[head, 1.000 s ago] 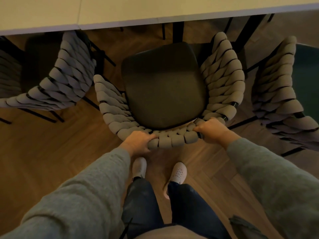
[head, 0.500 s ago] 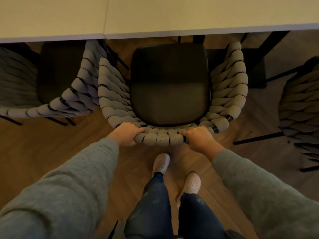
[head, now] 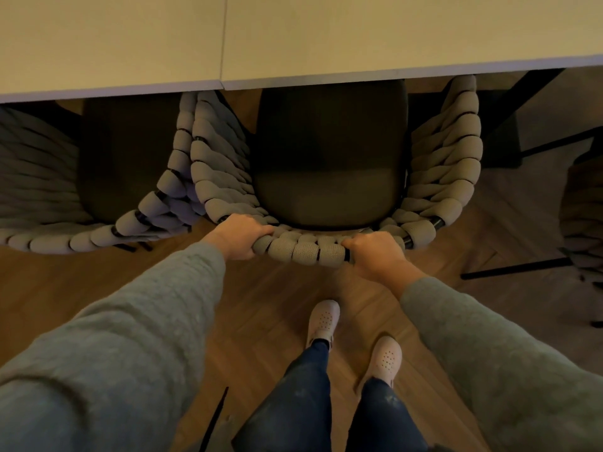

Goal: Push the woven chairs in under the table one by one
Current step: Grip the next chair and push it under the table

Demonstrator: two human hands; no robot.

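Note:
A woven chair with thick grey braided sides and a dark seat cushion stands straight ahead, its front part under the pale table. My left hand grips the top of the braided backrest on its left. My right hand grips the same backrest rim on its right. A second woven chair sits to the left, partly under the table, its right side touching the held chair. A third woven chair shows only at the right edge.
The table's near edge runs across the upper frame, with a seam between two tabletops. Black table legs stand at the upper right. Dark wooden floor lies below, and my feet in white shoes stand behind the chair.
The held chair has slid forward, so more of its seat lies under the table edge. It has closed up against the left chair. I have stepped forward with it.

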